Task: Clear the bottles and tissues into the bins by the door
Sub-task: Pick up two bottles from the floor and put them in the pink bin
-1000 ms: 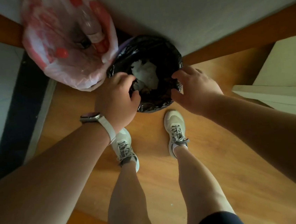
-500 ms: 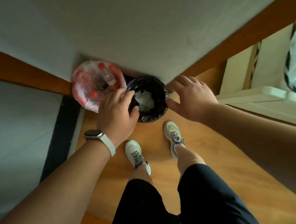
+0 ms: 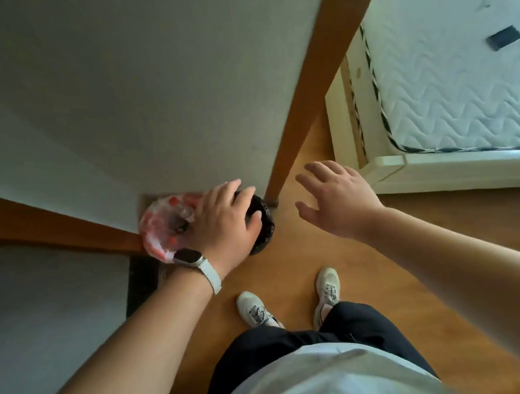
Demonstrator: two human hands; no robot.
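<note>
the black-lined bin (image 3: 263, 228) and the red-and-white bag (image 3: 159, 226) beside it are seen on the floor (image 3: 290, 257), partly hidden under the left hand (image 3: 223, 223), whose fingers (image 3: 232, 188) are loosely spread and empty, while the right hand (image 3: 336, 201) is held clear to their right, fingers splayed.

A wooden floor (image 3: 372, 274) carried a red-and-white bagged bin (image 3: 162, 226) beside a black-lined bin (image 3: 263, 228) at the wall, two pale sneakers (image 3: 254, 309) nearby, and a cream bed frame (image 3: 442, 171) at right.
</note>
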